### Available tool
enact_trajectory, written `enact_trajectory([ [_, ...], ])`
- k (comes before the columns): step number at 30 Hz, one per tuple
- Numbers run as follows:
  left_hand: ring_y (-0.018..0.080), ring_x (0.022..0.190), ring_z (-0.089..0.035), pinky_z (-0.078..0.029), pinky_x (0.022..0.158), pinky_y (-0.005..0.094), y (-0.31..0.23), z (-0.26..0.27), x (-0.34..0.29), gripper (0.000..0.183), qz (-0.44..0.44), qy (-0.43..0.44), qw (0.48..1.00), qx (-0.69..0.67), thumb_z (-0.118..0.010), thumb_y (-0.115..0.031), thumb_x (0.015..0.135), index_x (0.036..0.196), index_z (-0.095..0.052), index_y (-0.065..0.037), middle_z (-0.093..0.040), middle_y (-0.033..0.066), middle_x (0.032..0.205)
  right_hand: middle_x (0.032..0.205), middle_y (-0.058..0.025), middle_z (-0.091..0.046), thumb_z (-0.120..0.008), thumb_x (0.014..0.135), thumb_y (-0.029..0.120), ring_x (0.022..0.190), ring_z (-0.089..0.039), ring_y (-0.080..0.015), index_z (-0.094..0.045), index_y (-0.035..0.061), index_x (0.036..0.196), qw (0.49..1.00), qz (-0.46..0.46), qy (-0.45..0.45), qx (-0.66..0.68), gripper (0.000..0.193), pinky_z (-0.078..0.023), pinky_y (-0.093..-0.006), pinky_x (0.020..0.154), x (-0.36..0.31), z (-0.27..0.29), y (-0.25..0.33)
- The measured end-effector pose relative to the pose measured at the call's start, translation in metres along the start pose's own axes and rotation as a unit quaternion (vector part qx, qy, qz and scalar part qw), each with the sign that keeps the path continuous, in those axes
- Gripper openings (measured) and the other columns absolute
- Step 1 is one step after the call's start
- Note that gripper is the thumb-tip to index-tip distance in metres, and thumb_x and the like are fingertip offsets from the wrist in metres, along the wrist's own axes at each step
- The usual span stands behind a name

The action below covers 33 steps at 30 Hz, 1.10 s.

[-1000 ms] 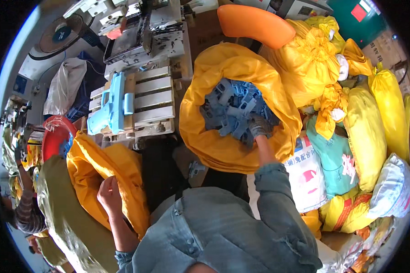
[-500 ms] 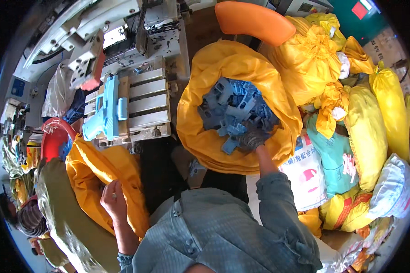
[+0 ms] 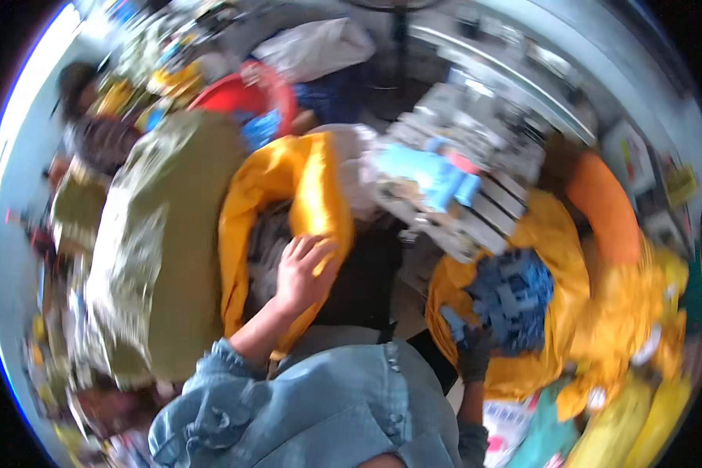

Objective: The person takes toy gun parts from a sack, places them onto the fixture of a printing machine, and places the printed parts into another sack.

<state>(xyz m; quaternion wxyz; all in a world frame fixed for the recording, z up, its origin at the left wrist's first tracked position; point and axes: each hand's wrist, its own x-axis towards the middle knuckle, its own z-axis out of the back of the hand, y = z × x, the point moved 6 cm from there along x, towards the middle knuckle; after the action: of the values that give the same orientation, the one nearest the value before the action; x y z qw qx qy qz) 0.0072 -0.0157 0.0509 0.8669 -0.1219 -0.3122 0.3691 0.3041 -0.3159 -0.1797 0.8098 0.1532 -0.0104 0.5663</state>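
My bare left hand is over the right side of a yellow sack, fingers apart and holding nothing; whether it touches the cloth I cannot tell. In a dark knitted glove, my right hand is at the near left rim of a second yellow sack. A light blue plastic piece juts from its fingers, which seem closed on it, though motion blurs them. Several blue plastic parts fill that sack. On the slatted machine bed lies a light blue toy pistol, smeared.
A red basin with blue pieces stands behind the left sack. A big olive sack is to the far left. An orange chair back rises behind the right sack, with yellow bags beside it.
My view has swung left, shifting the scene rightward. My left hand has gone from closed to spread fingers. My right hand has drawn back from the pile to the sack's rim.
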Motion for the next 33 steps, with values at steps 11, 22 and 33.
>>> enact_trajectory([
  [11, 0.0289, 0.095, -0.062, -0.049, 0.081, 0.0365, 0.055, -0.013, -0.054, 0.031, 0.217, 0.22, 0.924, -0.225, -0.059, -0.028, 0.087, 0.109, -0.064, -0.007, -0.063, 0.0158, 0.108, 0.111, -0.0201, -0.062, -0.049, 0.085, 0.042, 0.094, -0.059, -0.0435, -0.045, 0.0181, 0.134, 0.924, -0.209, 0.32, -0.003, 0.055, -0.04, -0.0522, 0.088, 0.043, 0.003, 0.013],
  [22, 0.0281, 0.094, -0.062, -0.049, 0.083, 0.0357, 0.068, 0.029, 0.049, 0.013, 0.034, -0.031, 0.996, -0.074, -0.063, -0.003, 0.079, 0.09, -0.067, -0.002, -0.065, 0.0124, 0.097, 0.106, -0.0113, -0.059, -0.065, 0.081, 0.024, 0.096, -0.055, -0.0245, -0.055, 0.0054, 0.119, 0.839, -0.293, 0.132, 0.439, 0.043, -0.046, -0.0348, 0.082, 0.014, 0.007, -0.038],
  [33, 0.0309, 0.065, -0.059, -0.049, 0.065, 0.039, -0.053, -0.017, 0.19, 0.021, -0.199, -0.146, 0.967, -0.07, -0.057, -0.022, 0.086, 0.074, -0.061, -0.005, -0.061, 0.0116, 0.069, 0.114, -0.0049, -0.055, -0.064, 0.083, 0.008, 0.101, -0.053, -0.0135, -0.046, -0.001, 0.131, 0.805, -0.156, -0.166, 0.548, 0.052, -0.042, -0.028, 0.091, 0.182, 0.244, 0.08],
])
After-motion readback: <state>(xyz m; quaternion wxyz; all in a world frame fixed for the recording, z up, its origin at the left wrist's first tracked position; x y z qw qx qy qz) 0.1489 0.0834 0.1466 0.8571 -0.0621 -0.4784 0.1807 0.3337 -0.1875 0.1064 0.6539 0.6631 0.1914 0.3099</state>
